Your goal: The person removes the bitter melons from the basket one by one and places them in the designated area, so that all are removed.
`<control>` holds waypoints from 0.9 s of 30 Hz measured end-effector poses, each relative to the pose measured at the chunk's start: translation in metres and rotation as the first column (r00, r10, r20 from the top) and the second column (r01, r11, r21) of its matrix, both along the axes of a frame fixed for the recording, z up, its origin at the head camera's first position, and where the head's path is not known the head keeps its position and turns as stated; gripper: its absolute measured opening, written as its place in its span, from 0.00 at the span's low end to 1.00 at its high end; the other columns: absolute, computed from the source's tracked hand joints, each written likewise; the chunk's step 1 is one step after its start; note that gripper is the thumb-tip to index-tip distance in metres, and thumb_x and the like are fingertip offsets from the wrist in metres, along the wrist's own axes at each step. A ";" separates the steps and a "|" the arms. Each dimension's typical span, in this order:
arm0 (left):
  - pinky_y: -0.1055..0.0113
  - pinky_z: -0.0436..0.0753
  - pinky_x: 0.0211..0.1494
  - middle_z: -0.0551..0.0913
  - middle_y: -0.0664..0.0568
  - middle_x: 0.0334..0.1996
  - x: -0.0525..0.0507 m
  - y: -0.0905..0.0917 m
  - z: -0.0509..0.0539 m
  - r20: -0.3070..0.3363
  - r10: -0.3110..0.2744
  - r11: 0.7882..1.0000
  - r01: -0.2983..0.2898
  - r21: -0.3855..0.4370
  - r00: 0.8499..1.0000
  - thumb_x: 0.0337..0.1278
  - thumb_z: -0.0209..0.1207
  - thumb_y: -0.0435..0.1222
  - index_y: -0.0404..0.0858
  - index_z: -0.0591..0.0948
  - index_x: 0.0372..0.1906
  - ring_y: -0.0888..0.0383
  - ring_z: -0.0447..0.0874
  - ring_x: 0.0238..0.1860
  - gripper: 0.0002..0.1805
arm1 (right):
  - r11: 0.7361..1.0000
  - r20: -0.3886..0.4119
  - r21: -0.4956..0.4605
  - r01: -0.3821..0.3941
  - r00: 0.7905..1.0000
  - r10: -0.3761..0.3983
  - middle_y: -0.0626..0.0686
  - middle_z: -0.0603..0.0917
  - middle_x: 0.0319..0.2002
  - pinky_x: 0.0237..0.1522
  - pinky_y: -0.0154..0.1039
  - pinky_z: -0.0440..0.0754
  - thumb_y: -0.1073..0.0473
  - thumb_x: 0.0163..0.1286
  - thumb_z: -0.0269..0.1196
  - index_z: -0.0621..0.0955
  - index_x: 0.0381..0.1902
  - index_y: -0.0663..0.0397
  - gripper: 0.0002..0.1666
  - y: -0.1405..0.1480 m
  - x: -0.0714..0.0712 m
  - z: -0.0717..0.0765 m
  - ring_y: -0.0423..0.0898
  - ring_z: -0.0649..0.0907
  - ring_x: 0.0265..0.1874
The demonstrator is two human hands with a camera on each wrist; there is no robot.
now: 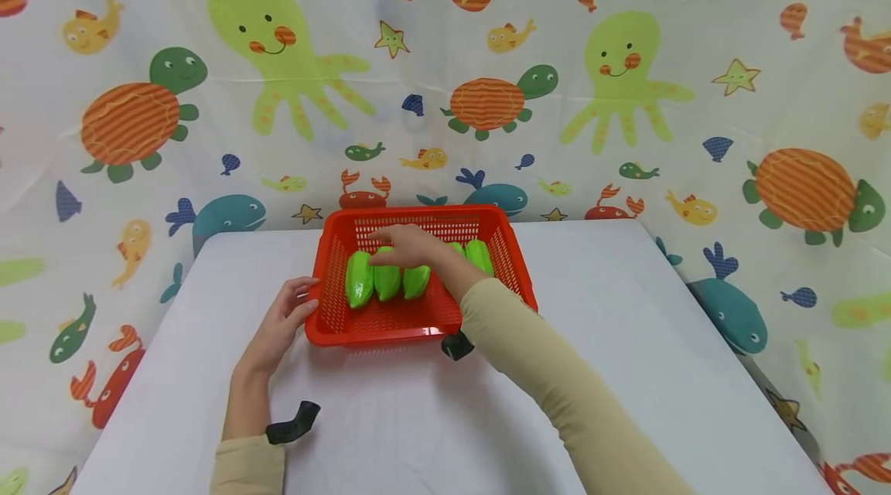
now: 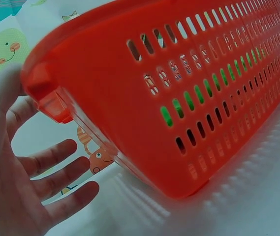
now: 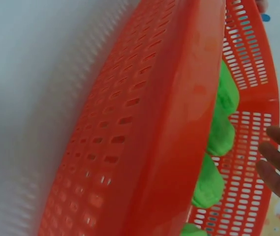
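Basket (image 1: 383, 337): red, perforated, upright on the white table (image 1: 612, 325), near its far edge. Green pieces (image 1: 359, 280): five visible inside the basket, lying roughly parallel. Three are to the left of the right forearm (image 1: 455, 267) and two to its right; the forearm and hand partly cover the group.

Left hand (image 1: 274, 329): positioned at the left end of the basket, touching the rim. In the left wrist view the thumb meets the rim, while three fingers extend, relaxed and spread, apart from the basket wall. The thumb tip is hidden.

Right hand (image 1: 407, 245): above the basket interior, over the left group of green pieces. Fingers extended and separated, holding nothing visible; contact with the pieces cannot be determined.

Sleeves (image 1: 557, 371): beige, on both arms. A dark device (image 1: 294, 423) is fitted at the left wrist. Cloth (image 1: 431, 39): white, printed with sea animals, behind the table
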State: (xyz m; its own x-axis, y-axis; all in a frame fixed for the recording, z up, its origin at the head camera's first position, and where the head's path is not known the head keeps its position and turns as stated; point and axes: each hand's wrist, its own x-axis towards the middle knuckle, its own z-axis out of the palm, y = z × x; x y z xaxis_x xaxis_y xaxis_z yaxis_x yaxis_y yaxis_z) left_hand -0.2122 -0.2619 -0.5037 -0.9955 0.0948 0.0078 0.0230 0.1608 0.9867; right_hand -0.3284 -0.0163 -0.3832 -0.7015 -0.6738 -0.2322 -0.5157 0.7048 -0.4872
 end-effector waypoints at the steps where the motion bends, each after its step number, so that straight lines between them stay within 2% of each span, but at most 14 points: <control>1: 0.70 0.77 0.56 0.60 0.46 0.69 0.000 0.000 0.000 0.001 -0.001 1.000 0.001 0.003 1.000 0.69 0.54 0.49 0.46 0.61 0.69 0.49 0.63 0.67 0.29 | 1.000 0.003 0.005 0.000 1.000 0.000 0.54 0.74 0.66 0.65 0.43 0.69 0.45 0.72 0.59 0.66 0.72 0.51 0.35 -0.002 -0.001 0.000 0.49 0.72 0.65; 8: 0.71 0.77 0.56 0.59 0.45 0.70 -0.003 -0.003 0.000 0.006 -0.015 1.000 0.015 0.013 1.000 0.69 0.54 0.48 0.44 0.60 0.69 0.46 0.62 0.68 0.29 | 0.999 0.057 0.038 0.010 0.998 -0.012 0.51 0.70 0.69 0.69 0.45 0.65 0.42 0.71 0.59 0.66 0.73 0.47 0.37 -0.012 -0.007 -0.005 0.48 0.67 0.69; 12: 0.69 0.77 0.57 0.60 0.45 0.70 -0.005 -0.004 0.000 0.003 -0.016 1.000 0.016 -0.005 1.000 0.69 0.55 0.48 0.44 0.60 0.69 0.45 0.61 0.69 0.30 | 0.999 0.091 0.046 -0.009 0.996 0.004 0.53 0.72 0.68 0.68 0.46 0.66 0.42 0.70 0.60 0.67 0.73 0.48 0.37 -0.017 -0.010 -0.010 0.50 0.69 0.67; 20: 0.56 0.75 0.62 0.63 0.46 0.69 -0.008 -0.007 0.001 0.003 -0.004 0.999 0.004 -0.054 1.000 0.67 0.56 0.49 0.43 0.60 0.70 0.45 0.62 0.69 0.32 | 0.993 0.084 0.111 -0.035 0.996 0.025 0.52 0.76 0.63 0.65 0.43 0.69 0.42 0.70 0.60 0.70 0.70 0.45 0.34 -0.030 -0.010 -0.013 0.46 0.74 0.63; 27: 0.53 0.75 0.62 0.63 0.46 0.69 -0.011 -0.010 0.003 -0.005 -0.003 0.997 0.002 -0.072 1.000 0.67 0.57 0.48 0.43 0.61 0.69 0.45 0.60 0.69 0.32 | 0.982 0.077 0.175 -0.074 0.995 0.061 0.51 0.75 0.64 0.64 0.42 0.71 0.44 0.72 0.59 0.70 0.71 0.46 0.33 -0.039 -0.015 -0.016 0.46 0.75 0.61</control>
State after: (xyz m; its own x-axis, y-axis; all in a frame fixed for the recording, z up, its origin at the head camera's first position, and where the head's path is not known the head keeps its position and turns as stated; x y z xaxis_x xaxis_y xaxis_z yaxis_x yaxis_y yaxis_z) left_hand -0.2233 -0.2719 -0.5006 -0.9952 0.0976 0.0056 0.0282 0.2316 0.9724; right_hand -0.3432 -0.0553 -0.3992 -0.6333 -0.6627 -0.3997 -0.5338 0.7480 -0.3943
